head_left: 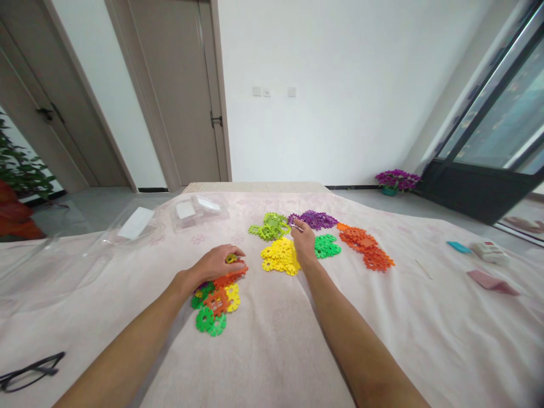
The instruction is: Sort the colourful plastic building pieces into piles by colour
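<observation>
My left hand (pixel 219 264) curls over the top of a mixed heap of plastic snowflake building discs (pixel 217 300), orange, green and yellow. A yellowish disc (pixel 231 258) shows between its thumb and fingers. Farther forward, my right hand (pixel 303 241) pinches at a purple snowflake disc (pixel 292 219), partly hidden by the fingers. Around that hand lie sorted piles: light green discs (pixel 271 226) to the left, yellow discs (pixel 280 256) nearer me, purple discs (pixel 318 219) behind, and green discs (pixel 327 246) to the right. Orange discs (pixel 365 246) spread farther right.
A pale pink cloth (pixel 272 351) covers the table. Clear plastic containers (pixel 131 226) stand at the left, and black glasses (pixel 32 371) lie at the near left. To the right are a blue item (pixel 459 247), a whitish box (pixel 489 251) and a folded pink cloth (pixel 493 282).
</observation>
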`<state>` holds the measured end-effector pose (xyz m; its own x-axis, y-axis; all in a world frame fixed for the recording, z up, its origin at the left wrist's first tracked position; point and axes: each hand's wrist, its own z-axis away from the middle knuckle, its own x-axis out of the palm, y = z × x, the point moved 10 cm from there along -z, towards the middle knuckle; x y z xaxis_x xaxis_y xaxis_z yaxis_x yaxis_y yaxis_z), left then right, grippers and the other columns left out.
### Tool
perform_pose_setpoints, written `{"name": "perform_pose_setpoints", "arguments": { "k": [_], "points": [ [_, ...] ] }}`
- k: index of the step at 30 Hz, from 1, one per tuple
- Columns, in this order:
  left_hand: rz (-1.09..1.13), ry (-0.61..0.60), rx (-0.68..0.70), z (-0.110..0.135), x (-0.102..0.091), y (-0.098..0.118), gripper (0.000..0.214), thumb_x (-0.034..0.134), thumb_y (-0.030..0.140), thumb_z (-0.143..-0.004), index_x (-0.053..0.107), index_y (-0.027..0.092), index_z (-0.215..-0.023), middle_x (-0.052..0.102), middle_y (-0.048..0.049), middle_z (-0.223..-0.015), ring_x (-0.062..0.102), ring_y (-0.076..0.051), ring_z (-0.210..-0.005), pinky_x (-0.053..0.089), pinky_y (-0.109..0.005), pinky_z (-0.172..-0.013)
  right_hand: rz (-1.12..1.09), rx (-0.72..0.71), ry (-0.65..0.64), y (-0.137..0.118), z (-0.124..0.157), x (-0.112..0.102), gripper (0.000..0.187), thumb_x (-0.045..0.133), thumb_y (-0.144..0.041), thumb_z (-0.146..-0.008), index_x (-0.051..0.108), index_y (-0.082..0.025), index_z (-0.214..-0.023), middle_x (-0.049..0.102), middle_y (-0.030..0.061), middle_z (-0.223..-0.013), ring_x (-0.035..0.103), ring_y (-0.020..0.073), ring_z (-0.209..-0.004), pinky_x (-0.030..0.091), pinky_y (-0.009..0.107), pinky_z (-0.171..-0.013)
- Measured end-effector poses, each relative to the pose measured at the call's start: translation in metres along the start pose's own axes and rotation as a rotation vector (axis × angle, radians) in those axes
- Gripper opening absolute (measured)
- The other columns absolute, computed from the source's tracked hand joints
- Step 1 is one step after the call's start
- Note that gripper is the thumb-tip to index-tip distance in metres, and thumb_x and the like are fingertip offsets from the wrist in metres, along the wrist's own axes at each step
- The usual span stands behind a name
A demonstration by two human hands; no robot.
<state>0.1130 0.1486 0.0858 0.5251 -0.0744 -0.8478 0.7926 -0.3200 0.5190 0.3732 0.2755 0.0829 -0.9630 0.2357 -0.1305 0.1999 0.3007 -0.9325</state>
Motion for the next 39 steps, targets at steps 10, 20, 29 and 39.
{"name": "perform_pose_setpoints", "arguments": {
  "k": [10,20,29,39],
  "points": [
    [-0.360,-0.126,-0.153,0.105,0.026,-0.004,0.146,0.089,0.062,-0.040,0.017,0.030,-0.163,0.002,-0.0176,-0.170,0.000,-0.046,-0.154,0.008,-0.066,-0.119,0.245,-0.410,-0.590,-0.058,0.099,0.109,0.034,0.055,-0.020,-0.089,0.067,-0.018,-0.121,0.070,0.0106,-0.119,0.064,0.0221,-0.109,0.048,0.039,-0.101],
    [-0.267,0.137,-0.166,0.103,0.026,-0.029,0.117,0.082,0.062,-0.061,0.033,0.019,-0.159,0.022,-0.0219,-0.165,0.023,-0.043,-0.151,0.025,-0.056,-0.120,0.489,-0.658,-0.925,-0.065,0.164,0.135,0.032,0.069,-0.033,-0.089,0.066,-0.018,-0.117,0.066,0.0103,-0.117,0.058,0.0229,-0.108,0.042,0.035,-0.096],
    [-0.319,0.346,-0.095,0.088,0.017,-0.013,0.073,0.071,0.054,-0.079,0.055,0.021,-0.142,0.054,-0.0146,-0.148,0.047,-0.036,-0.138,0.038,-0.054,-0.114,0.478,-0.582,-0.872,-0.074,0.152,0.125,0.040,0.075,-0.026,-0.080,0.065,-0.020,-0.118,0.055,0.0065,-0.115,0.057,0.0174,-0.096,0.046,0.028,-0.084],
    [-0.452,0.304,-0.039,0.087,0.018,0.001,0.063,0.062,0.056,-0.086,0.059,0.021,-0.138,0.052,-0.0131,-0.150,0.047,-0.033,-0.138,0.040,-0.051,-0.114,0.650,-0.597,-0.967,-0.082,0.153,0.126,0.033,0.076,-0.028,-0.079,0.065,-0.017,-0.109,0.054,0.0058,-0.109,0.057,0.0155,-0.088,0.047,0.026,-0.080]
  ]
}}
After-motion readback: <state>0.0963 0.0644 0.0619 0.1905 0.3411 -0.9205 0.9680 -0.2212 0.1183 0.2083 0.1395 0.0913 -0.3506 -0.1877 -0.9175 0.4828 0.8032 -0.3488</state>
